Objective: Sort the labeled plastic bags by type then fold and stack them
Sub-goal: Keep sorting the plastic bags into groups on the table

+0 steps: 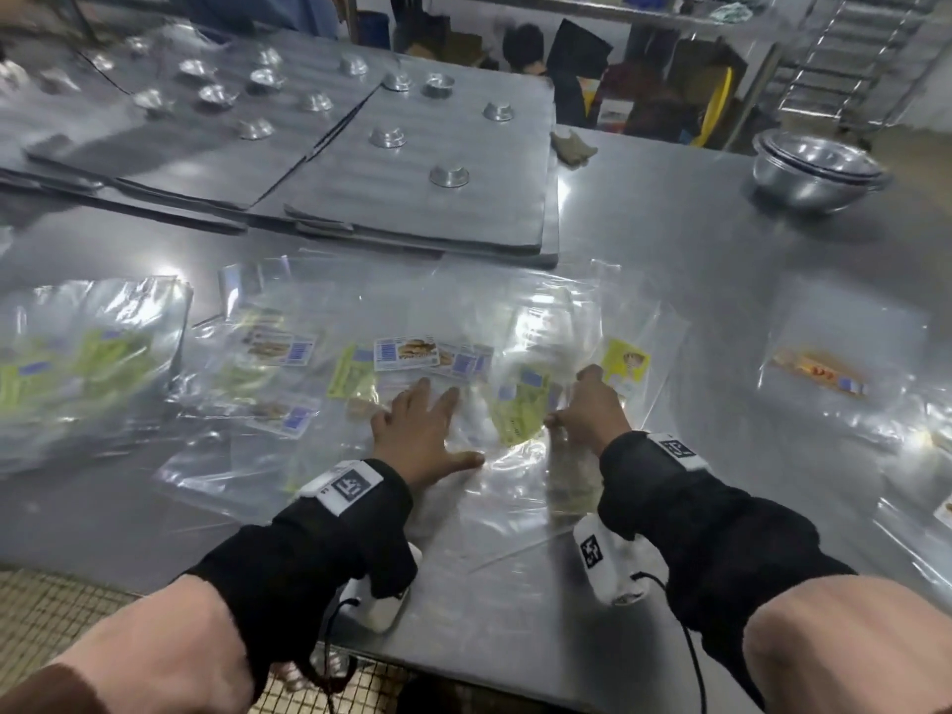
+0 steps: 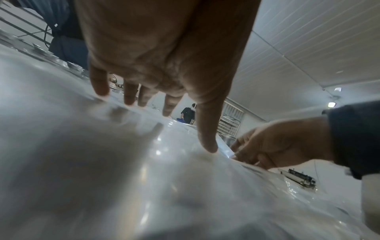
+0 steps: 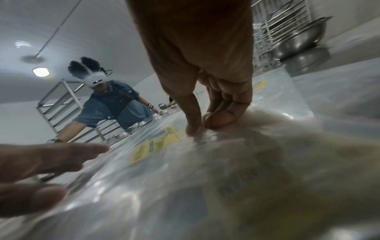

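Clear plastic bags with printed labels lie spread over the steel table (image 1: 695,260). My left hand (image 1: 420,427) lies flat, fingers spread, pressing on the clear bags (image 2: 144,162) in the middle. My right hand (image 1: 587,404) pinches the edge of a clear bag with a yellow-green label (image 1: 520,420) between thumb and curled fingers (image 3: 218,116); the same yellow-green label (image 3: 156,144) shows in the right wrist view. A pile of yellow-green labelled bags (image 1: 87,363) sits at the left. Bags with white bread-picture labels (image 1: 407,353) lie just beyond my left hand.
Stacked grey trays (image 1: 412,188) with small metal cups (image 1: 449,175) fill the far left of the table. Nested steel bowls (image 1: 814,172) stand at the far right. A bag with an orange label (image 1: 819,378) lies to the right. Another person (image 3: 115,104) stands across the table.
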A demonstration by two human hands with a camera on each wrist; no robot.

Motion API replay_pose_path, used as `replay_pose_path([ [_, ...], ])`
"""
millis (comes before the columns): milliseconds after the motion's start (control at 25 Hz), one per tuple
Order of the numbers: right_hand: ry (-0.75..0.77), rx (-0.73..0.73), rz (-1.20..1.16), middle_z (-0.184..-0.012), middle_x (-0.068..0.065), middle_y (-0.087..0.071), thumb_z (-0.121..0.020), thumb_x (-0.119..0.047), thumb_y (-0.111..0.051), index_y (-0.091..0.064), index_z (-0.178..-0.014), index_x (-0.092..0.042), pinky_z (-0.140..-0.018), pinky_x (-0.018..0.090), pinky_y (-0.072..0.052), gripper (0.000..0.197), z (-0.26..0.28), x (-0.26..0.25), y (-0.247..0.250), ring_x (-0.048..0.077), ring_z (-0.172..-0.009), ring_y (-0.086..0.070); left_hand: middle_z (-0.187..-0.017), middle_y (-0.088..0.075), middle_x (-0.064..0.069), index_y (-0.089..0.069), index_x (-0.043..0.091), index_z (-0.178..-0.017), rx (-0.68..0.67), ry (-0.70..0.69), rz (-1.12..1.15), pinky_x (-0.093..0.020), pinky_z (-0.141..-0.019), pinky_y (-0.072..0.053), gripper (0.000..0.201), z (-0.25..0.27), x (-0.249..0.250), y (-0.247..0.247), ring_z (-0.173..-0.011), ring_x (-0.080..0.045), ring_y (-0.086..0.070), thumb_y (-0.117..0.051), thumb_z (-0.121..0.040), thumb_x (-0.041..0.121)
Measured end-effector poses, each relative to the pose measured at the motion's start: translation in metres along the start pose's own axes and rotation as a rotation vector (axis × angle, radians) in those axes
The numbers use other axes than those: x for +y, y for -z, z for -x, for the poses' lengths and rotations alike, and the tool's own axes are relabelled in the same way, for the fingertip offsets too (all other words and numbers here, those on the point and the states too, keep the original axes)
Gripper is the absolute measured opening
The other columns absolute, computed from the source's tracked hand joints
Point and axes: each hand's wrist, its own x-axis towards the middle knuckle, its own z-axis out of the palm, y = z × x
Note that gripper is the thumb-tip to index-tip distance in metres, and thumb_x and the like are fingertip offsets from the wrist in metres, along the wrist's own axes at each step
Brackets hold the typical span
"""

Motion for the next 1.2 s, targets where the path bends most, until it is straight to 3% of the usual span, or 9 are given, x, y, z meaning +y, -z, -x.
replay_pose_path([
  [120, -0.040, 0.014, 0.028, -0.087, 0.007, -0.051, -0.074, -0.005, -0.076, -0.046, -0.093, -0.005, -0.070, 0.028, -0.039, 0.035, -0.003, 0.004, 0.004, 0.023, -0.090, -0.049, -0.158, 0.001, -0.005, -0.018, 0.029, -0.148, 0.072, 0.046, 0.060, -0.051, -0.113, -0.011, 0.092, 0.001, -0.016, 0.009, -0.145, -0.026, -0.004, -0.058, -0.075, 0.068],
  [240, -0.056, 0.021, 0.007, -0.075, 0.006, -0.052, -0.072, -0.002, -0.075, -0.042, -0.066, -0.012, -0.068, 0.030, -0.043, 0.036, -0.005, 0.005, 0.002, 0.024, -0.084, -0.054, -0.159, 0.002, -0.004, -0.022, 0.032, -0.147, 0.059, 0.045, 0.152, -0.053, -0.114, -0.005, 0.089, 0.006, -0.038, 0.016, -0.146, -0.024, 0.000, -0.062, -0.074, 0.065],
  [400, -0.032, 0.008, 0.048, -0.076, 0.007, -0.054, -0.077, -0.005, -0.073, -0.043, -0.066, -0.012, -0.070, 0.029, -0.042, 0.033, -0.008, 0.006, 0.001, 0.024, -0.084, -0.053, -0.158, 0.014, -0.005, -0.003, 0.035, -0.150, -0.102, 0.027, 0.086, -0.063, -0.109, 0.003, 0.102, 0.009, -0.053, 0.011, -0.145, -0.027, 0.014, -0.065, -0.073, 0.062],
  [600, -0.036, -0.077, 0.098, -0.072, 0.004, -0.051, -0.078, -0.004, -0.071, -0.042, -0.068, -0.013, -0.059, 0.026, -0.040, 0.032, -0.004, 0.002, 0.007, 0.023, -0.079, -0.052, -0.159, -0.003, -0.001, -0.020, 0.041, -0.146, -0.045, -0.048, 0.050, -0.059, -0.114, -0.003, 0.073, 0.011, -0.048, 0.016, -0.146, -0.022, -0.004, -0.060, -0.085, 0.047],
  [760, -0.067, -0.265, 0.267, -0.068, 0.005, -0.058, -0.079, -0.012, -0.074, -0.056, -0.074, -0.007, -0.047, 0.016, -0.044, 0.019, 0.000, -0.025, 0.038, 0.011, -0.052, -0.059, -0.159, 0.006, -0.006, -0.019, 0.040, -0.147, -0.137, -0.055, -0.025, -0.063, -0.111, 0.004, 0.082, 0.021, -0.045, 0.024, -0.146, -0.027, 0.009, -0.067, -0.080, 0.046],
  [840, 0.018, -0.194, 0.308, -0.091, 0.013, -0.061, -0.077, -0.015, -0.076, -0.059, -0.102, 0.001, -0.063, 0.022, -0.049, 0.034, -0.004, -0.049, 0.054, 0.018, -0.076, -0.066, -0.158, 0.010, -0.007, -0.023, 0.042, -0.145, -0.156, -0.046, -0.048, -0.062, -0.110, 0.007, 0.082, 0.028, -0.045, 0.029, -0.145, -0.029, 0.014, -0.071, -0.079, 0.040],
  [960, 0.398, -0.040, 0.423, -0.126, 0.014, -0.050, -0.076, -0.020, -0.076, -0.049, -0.126, -0.006, -0.088, 0.031, -0.039, 0.059, -0.011, -0.089, 0.048, 0.030, -0.115, -0.049, -0.158, 0.003, -0.007, -0.028, 0.047, -0.142, -0.140, -0.074, -0.126, -0.058, -0.112, -0.002, 0.071, 0.035, -0.044, 0.033, -0.145, -0.030, 0.005, -0.063, -0.086, 0.019],
  [1080, 0.721, -0.294, 0.532, -0.137, 0.007, -0.045, -0.080, -0.022, -0.073, -0.045, -0.134, -0.015, -0.100, 0.031, -0.036, 0.062, -0.011, -0.127, 0.004, 0.025, -0.124, -0.044, -0.157, -0.009, -0.003, -0.030, 0.048, -0.141, -0.125, -0.109, -0.185, -0.046, -0.111, -0.019, 0.070, 0.039, -0.043, 0.035, -0.142, -0.028, -0.010, -0.046, -0.090, 0.003],
  [1200, 0.841, -0.387, 0.738, -0.147, -0.002, -0.037, -0.082, -0.018, -0.070, -0.034, -0.143, -0.020, -0.103, 0.033, -0.036, 0.071, -0.021, -0.140, -0.037, 0.021, -0.130, -0.041, -0.159, -0.001, -0.003, -0.029, 0.046, -0.143, -0.171, -0.149, -0.202, -0.044, -0.112, -0.017, 0.075, 0.044, -0.045, 0.033, -0.145, -0.026, -0.006, -0.044, -0.088, -0.003],
])
